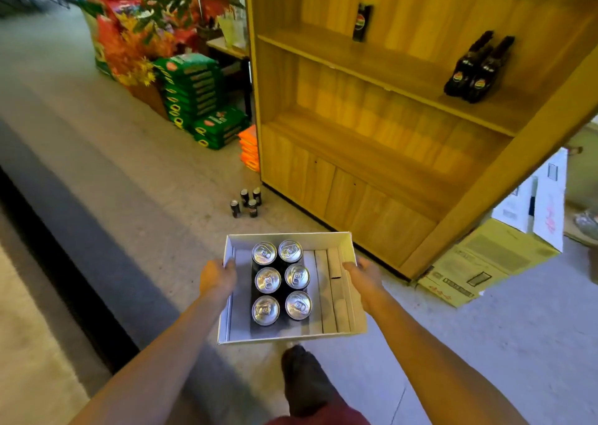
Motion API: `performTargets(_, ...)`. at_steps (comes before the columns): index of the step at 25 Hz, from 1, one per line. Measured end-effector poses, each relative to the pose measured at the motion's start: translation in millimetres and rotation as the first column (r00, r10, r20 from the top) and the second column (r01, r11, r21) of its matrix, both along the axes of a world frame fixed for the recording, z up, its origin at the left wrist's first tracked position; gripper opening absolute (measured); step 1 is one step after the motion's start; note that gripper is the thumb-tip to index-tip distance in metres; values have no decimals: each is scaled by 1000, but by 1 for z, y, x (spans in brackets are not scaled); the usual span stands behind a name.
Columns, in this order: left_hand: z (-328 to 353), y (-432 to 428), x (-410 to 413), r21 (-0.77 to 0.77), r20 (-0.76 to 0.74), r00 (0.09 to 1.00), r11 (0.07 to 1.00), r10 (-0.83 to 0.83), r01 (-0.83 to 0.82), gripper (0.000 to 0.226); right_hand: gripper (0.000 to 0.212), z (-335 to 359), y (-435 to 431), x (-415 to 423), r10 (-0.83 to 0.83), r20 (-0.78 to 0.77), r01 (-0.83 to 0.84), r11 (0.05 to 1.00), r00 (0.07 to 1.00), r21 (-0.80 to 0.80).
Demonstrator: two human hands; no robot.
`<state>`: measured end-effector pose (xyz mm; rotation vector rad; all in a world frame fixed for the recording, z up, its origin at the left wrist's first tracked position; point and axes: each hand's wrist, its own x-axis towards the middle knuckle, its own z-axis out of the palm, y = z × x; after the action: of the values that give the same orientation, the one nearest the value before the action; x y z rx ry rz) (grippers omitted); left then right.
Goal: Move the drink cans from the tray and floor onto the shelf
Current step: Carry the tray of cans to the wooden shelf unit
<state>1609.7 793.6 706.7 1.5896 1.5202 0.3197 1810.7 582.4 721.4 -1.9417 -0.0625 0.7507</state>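
I hold a white cardboard tray (348, 327) level in front of me. My left hand (217, 276) grips its left wall and my right hand (363, 274) grips its right wall. Several black drink cans (281, 282) with silver tops stand upright in two rows in the tray's left half. Several more black cans (246, 202) stand on the floor near the wooden shelf's lower left corner. The wooden shelf (382, 78) rises ahead on the right, with one black can (361, 21) on an upper board and two dark bottles (475, 68) further right.
Stacked green cartons (197, 98) and orange packs (249, 148) sit left of the shelf, behind them a plant and red bags. Cardboard boxes (485, 263) lie on the floor right of the shelf. My dark shoe (304, 379) shows below the tray. A dark strip runs along the floor at left.
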Motion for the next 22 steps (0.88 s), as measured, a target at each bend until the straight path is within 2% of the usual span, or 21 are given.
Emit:
performTargets(2,-5,43,26,-13,-9,1000,1000,26,-26,37,26,-12,52,34,44,18,-44,999,999,-17)
performTargets(7,-7,155,91,-42,-22,990,990,137,-137,38,7,-18,187,118,118,-6,-118,993,993,-5)
performTargets(13,11,280,162,-23,-34,984,984,176,-177,35,34,-8,318,196,211,24,-210,977,977,-35)
performTargets(18,3,377,218,-34,-34,993,993,112,-113,34,37,-12,395,240,128,23,-128,992,992,-24)
performTargets(22,-25,460,279,-87,-40,997,994,-66,62,45,36,-26,435,259,-61,-13,61,998,998,-34)
